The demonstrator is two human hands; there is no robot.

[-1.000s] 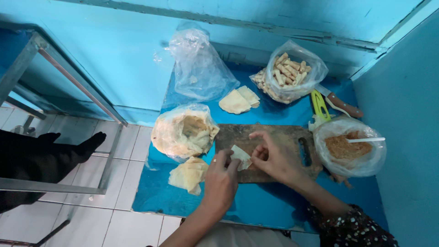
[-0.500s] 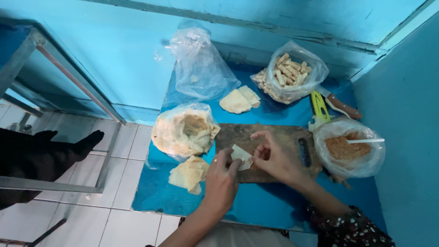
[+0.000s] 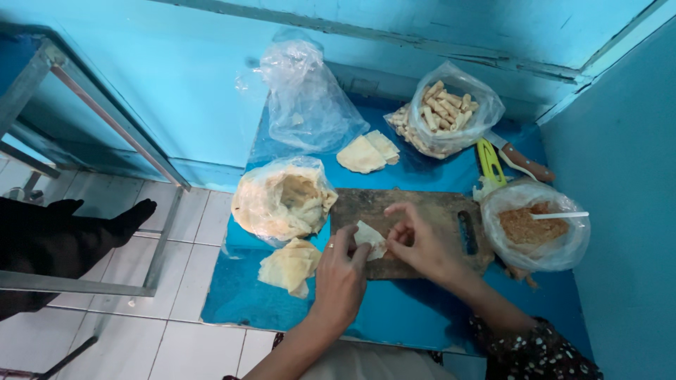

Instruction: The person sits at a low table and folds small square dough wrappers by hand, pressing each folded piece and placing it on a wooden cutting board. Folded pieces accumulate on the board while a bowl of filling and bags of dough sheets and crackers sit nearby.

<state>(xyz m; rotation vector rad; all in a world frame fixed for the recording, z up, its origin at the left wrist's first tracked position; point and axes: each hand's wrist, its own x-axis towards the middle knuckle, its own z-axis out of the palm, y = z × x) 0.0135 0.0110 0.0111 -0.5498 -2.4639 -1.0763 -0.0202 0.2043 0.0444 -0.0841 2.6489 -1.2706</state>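
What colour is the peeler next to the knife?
Yellow-green peeler, beside the brown-handled knife; clearest in the head view.

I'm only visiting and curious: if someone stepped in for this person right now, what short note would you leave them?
Left hand and right hand both pinch one small wrapper over the wooden board.
Filling bag with a white spoon sits right of the board; loose wrappers lie left.
Done: a bag of finished rolls at the back.
Left: this wrapper is only partly folded.
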